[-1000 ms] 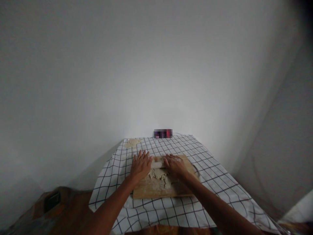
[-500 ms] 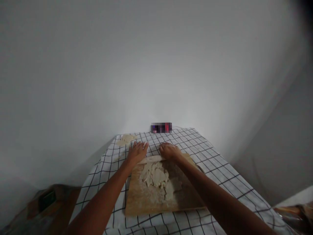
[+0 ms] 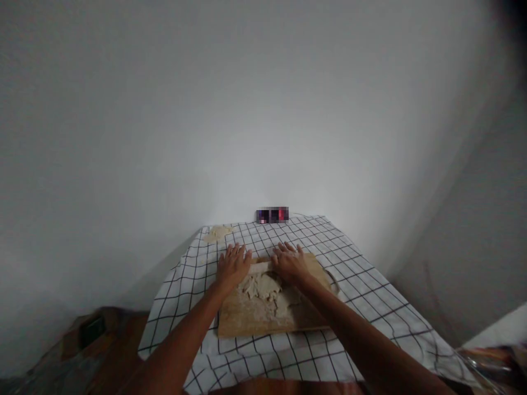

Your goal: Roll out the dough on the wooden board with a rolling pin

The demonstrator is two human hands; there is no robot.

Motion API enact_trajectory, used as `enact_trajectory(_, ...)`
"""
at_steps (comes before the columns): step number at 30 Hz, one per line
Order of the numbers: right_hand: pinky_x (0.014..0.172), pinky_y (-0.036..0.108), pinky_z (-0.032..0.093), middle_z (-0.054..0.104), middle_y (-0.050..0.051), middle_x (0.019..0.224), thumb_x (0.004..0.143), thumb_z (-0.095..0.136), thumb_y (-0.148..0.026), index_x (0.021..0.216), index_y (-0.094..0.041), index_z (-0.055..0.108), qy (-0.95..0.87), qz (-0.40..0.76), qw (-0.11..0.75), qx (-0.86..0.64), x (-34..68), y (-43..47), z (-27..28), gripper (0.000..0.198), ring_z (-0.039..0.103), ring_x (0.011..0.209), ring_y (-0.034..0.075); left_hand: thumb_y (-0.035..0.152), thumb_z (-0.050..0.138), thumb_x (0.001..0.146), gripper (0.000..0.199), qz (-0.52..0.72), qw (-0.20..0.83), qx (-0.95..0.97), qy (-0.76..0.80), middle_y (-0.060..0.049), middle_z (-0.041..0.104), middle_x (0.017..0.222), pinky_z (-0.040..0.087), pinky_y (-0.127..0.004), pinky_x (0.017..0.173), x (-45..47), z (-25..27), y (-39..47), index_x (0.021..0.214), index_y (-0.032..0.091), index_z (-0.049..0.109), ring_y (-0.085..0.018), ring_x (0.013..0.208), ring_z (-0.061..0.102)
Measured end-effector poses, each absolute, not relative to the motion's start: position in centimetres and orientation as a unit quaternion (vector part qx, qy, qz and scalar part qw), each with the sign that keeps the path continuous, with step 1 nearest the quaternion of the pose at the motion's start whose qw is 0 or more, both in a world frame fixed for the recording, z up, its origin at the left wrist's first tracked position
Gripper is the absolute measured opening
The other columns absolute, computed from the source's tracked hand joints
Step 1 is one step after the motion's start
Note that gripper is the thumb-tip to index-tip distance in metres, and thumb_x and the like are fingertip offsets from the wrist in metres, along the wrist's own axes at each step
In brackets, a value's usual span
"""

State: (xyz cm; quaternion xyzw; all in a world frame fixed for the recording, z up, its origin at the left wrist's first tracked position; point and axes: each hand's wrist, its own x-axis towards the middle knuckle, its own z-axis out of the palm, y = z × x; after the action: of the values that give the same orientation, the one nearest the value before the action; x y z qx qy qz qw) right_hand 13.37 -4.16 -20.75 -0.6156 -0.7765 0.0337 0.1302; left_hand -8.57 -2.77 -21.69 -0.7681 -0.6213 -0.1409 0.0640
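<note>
A pale rolling pin (image 3: pixel 260 267) lies across the far part of a wooden board (image 3: pixel 239 325). My left hand (image 3: pixel 234 263) rests on its left end, fingers stretched forward and palm down. On the right end lies my right hand (image 3: pixel 289 263), flat with the fingers spread. Both hands hide the ends of the pin. Just on the near side of it, a ragged, cracked sheet of dough (image 3: pixel 263 288) spreads over the floury board, its far edge close to the pin.
A white checked cloth (image 3: pixel 362 291) covers the table under the board. Another flat piece of dough (image 3: pixel 218 233) lies at the back left. A small blurred dark item (image 3: pixel 272 215) stands by the wall (image 3: pixel 272 109). A box (image 3: pixel 93 332) sits low at left.
The rolling pin has come slightly toward me, uncovering the board's far edge behind it. My right hand's fingers, curled before, are now stretched out. The view has shifted a little.
</note>
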Motion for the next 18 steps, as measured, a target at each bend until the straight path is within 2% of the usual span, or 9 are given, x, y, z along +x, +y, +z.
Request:
enact_trajectory(3,0.131,0.058,0.029,0.058,0.016,0.164,0.116,0.031,-0.034,0.142,-0.019,0.072,-0.783,0.043,0.143,-0.604,13.9,-6.4,-21.2,0.051,0.046,0.158,0.031,0.041,0.034,0.115,0.057,-0.119,0.053,-0.761,-0.635,-0.018,0.045,0.174,0.029,-0.060,0.134,-7.9,-21.0,-5.5,0.162,0.013,0.052,-0.036,0.166,0.032)
enact_trajectory(7,0.134,0.050,0.028,0.062,0.015,0.160,0.117,0.032,-0.035,0.141,-0.016,0.072,-0.792,0.041,0.166,-0.586,14.6,-8.6,-21.3,0.050,0.049,0.156,0.028,0.039,0.031,0.116,0.060,-0.115,0.069,-0.781,-0.609,-0.019,0.037,0.177,0.029,-0.054,0.135,-7.9,-20.8,-7.8,0.166,0.009,0.047,-0.033,0.168,0.028)
enact_trajectory(13,0.133,0.051,0.030,0.075,0.014,0.142,0.118,0.030,-0.037,0.127,-0.019,0.078,-0.792,0.045,0.170,-0.585,14.6,-9.8,-20.9,0.052,0.059,0.147,0.028,0.035,0.026,0.115,0.059,-0.113,0.074,-0.795,-0.591,-0.013,0.046,0.173,0.032,-0.050,0.136,-8.6,-21.7,-9.2,0.164,0.013,0.052,-0.028,0.164,0.038)
enact_trajectory(18,0.130,0.047,0.035,0.063,0.013,0.159,0.117,0.033,-0.035,0.142,-0.019,0.072,-0.789,0.037,0.186,-0.584,14.3,-7.1,-22.1,0.049,0.053,0.153,0.028,0.040,0.029,0.115,0.058,-0.108,0.097,-0.791,-0.594,-0.013,0.057,0.166,0.036,-0.052,0.134,-8.2,-21.6,-7.3,0.155,0.015,0.064,-0.031,0.162,0.043)
